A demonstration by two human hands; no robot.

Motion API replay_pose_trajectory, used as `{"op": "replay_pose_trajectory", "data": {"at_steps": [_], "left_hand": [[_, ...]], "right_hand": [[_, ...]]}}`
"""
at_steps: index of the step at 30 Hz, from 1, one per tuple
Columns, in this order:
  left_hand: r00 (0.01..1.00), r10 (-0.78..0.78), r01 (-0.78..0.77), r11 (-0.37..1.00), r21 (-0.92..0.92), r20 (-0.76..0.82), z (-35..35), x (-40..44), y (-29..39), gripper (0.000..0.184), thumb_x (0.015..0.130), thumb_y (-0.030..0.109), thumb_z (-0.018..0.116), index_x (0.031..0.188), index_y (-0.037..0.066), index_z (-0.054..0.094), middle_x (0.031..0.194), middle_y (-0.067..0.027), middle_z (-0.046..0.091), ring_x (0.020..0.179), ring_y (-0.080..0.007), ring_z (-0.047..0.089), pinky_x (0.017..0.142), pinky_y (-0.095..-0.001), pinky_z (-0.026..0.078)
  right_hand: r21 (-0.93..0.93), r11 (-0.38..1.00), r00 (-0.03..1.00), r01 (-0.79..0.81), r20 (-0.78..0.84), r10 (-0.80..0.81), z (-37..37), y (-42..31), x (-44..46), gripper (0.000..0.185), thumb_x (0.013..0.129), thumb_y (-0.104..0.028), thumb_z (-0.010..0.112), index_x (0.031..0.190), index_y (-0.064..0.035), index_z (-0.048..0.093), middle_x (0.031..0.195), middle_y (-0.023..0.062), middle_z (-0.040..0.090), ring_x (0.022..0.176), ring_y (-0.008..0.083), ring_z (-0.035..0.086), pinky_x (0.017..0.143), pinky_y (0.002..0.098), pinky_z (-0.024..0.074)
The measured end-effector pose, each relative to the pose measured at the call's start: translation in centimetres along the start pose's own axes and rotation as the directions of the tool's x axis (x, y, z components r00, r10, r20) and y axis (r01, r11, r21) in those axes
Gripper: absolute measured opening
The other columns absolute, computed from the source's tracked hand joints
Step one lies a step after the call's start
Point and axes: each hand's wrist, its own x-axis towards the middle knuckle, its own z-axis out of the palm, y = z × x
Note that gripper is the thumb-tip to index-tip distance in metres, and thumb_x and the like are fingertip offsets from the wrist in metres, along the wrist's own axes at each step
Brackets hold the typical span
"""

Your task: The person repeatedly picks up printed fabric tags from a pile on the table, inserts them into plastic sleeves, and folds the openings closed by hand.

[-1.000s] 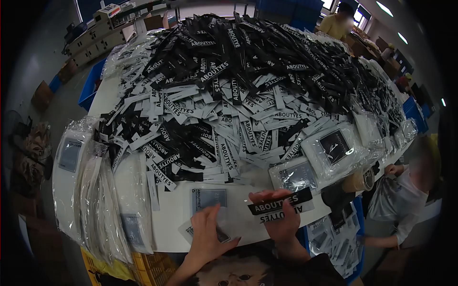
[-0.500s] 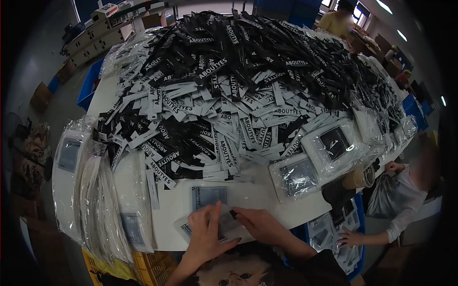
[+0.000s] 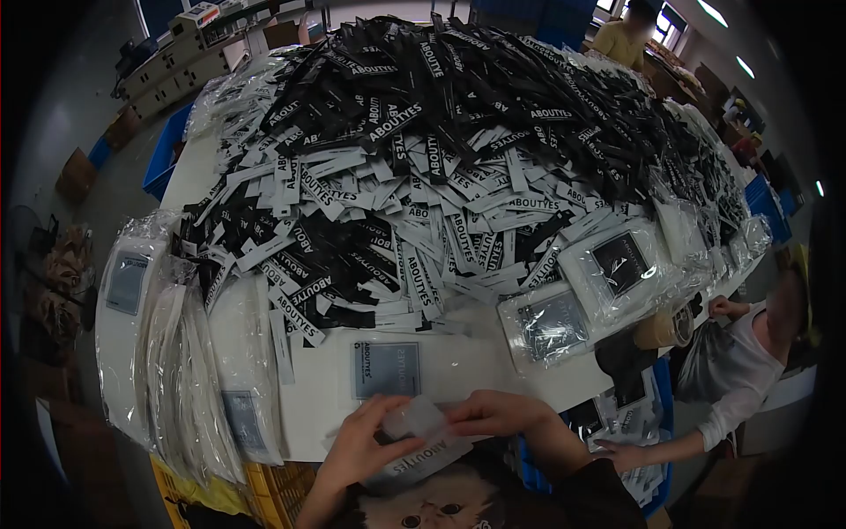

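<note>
Both my hands hold a translucent plastic bag (image 3: pixel 445 457) with "ABOUTYES" printed on it, tilted at the table's near edge against my front. My left hand (image 3: pixel 366 443) grips its left side, with the thumb across the front. At the upper right edge, the fingers of my right hand (image 3: pixel 500 414) are pinched together on the plastic. Whether anything is inside the bag I cannot make out. Just beyond my hands, another clear bag with a grey-blue printed panel (image 3: pixel 386 370) lies flat on the white table (image 3: pixel 308 401).
A large heap of black and white "ABOUTYES" packets (image 3: pixel 423 176) covers the table. Stacked clear bags stand left (image 3: pixel 181 370) and right (image 3: pixel 546 326). A cup (image 3: pixel 665 328) stands at right. A co-worker's hand (image 3: pixel 621 454) reaches over a blue crate (image 3: pixel 665 388). A yellow crate (image 3: pixel 278 489) sits below.
The bag under my hands has come up off the table and tilted toward me. My left hand has closed on it. The small dark piece by my right fingers no longer shows.
</note>
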Motion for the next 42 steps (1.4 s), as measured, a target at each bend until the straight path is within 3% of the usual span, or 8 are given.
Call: {"op": "replay_pose_trajectory", "data": {"at_steps": [7,13,16,21,24,33,36,42], "left_hand": [[0.996,0.050,-0.049,0.999,-0.002,0.068,-0.4,0.0,-0.6,0.040,0.070,0.019,0.075,0.102,0.001,0.058,0.095,-0.0153,0.062,0.082,-0.0270,0.061,0.072,-0.0322,0.048],[0.996,0.046,-0.042,0.998,-0.055,0.071,0.6,-0.2,0.0,0.040,0.070,0.017,0.074,0.103,0.000,0.060,0.087,-0.0144,0.063,0.074,-0.0196,0.062,0.065,-0.0282,0.048],[0.997,0.067,-0.068,0.998,0.016,0.040,0.0,0.1,0.8,0.037,0.071,0.014,0.074,0.102,-0.001,0.060,0.084,-0.0120,0.064,0.069,-0.0153,0.061,0.062,-0.0264,0.048],[0.980,-0.141,0.069,0.905,-0.420,-0.143,-0.6,0.3,-0.4,0.026,0.072,0.006,0.073,0.094,-0.003,0.063,0.076,-0.0062,0.065,0.066,-0.0062,0.057,0.056,-0.0217,0.046],[0.989,-0.112,0.058,0.891,-0.451,-0.094,0.1,0.3,-0.5,0.018,0.073,0.006,0.072,0.088,-0.003,0.065,0.073,-0.0053,0.065,0.064,-0.0062,0.057,0.053,-0.0200,0.044],[0.946,0.151,-0.183,0.979,-0.087,-0.286,3.3,1.5,1.4,0.010,0.075,0.000,0.065,0.085,-0.002,0.065,0.077,-0.0124,0.065,0.063,-0.0172,0.061,0.057,-0.0241,0.045],[0.947,0.236,-0.254,0.965,0.061,0.216,4.5,2.3,1.2,0.013,0.079,0.008,0.060,0.091,0.003,0.064,0.089,-0.0140,0.063,0.083,-0.0316,0.060,0.071,-0.0355,0.048],[0.901,0.346,-0.363,0.932,0.018,0.261,8.8,3.1,1.1,0.015,0.077,0.007,0.063,0.092,0.004,0.062,0.090,-0.0134,0.062,0.083,-0.0305,0.060,0.073,-0.0358,0.047]], "right_hand": [[-0.092,0.989,0.971,-0.114,-0.222,0.091,1.8,0.9,1.4,0.024,0.071,-0.020,0.067,0.081,0.0016,0.063,0.059,0.0036,0.056,0.055,0.0064,0.048,0.052,0.0241,0.0390],[-0.176,0.974,0.975,-0.143,0.143,0.169,1.5,1.7,2.3,0.031,0.068,-0.024,0.068,0.083,0.0029,0.063,0.062,0.0066,0.058,0.058,0.0101,0.052,0.054,0.0262,0.0415],[-0.398,0.909,0.987,-0.122,-0.144,0.070,2.4,1.5,2.2,0.026,0.074,-0.021,0.065,0.083,0.0038,0.063,0.065,0.0066,0.060,0.061,0.0096,0.054,0.056,0.0277,0.0426],[0.357,0.871,0.890,0.337,-0.423,-0.171,2.1,2.2,1.5,0.021,0.079,-0.015,0.066,0.094,0.0003,0.064,0.075,0.0091,0.062,0.069,0.0109,0.056,0.060,0.0263,0.0434],[-0.223,0.937,0.800,0.270,-0.489,-0.347,4.3,0.5,1.2,0.016,0.080,-0.013,0.065,0.087,0.0024,0.064,0.074,0.0125,0.061,0.064,0.0186,0.058,0.059,0.0274,0.0432],[-0.108,0.874,0.628,0.473,-0.655,-0.420,3.6,2.1,-0.9,0.016,0.079,-0.012,0.066,0.092,-0.0033,0.067,0.077,0.0094,0.065,0.061,0.0128,0.056,0.055,0.0262,0.0418],[-0.265,0.963,0.892,0.042,-0.425,-0.155,0.9,1.4,-7.3,0.016,0.080,-0.015,0.065,0.092,-0.0041,0.068,0.075,0.0102,0.065,0.059,0.0121,0.058,0.053,0.0263,0.0426],[-0.348,0.912,0.857,-0.216,-0.516,0.006,0.5,1.0,-15.3,0.016,0.079,-0.017,0.066,0.088,-0.0037,0.068,0.068,0.0121,0.063,0.059,0.0173,0.061,0.051,0.0275,0.0442]]}}
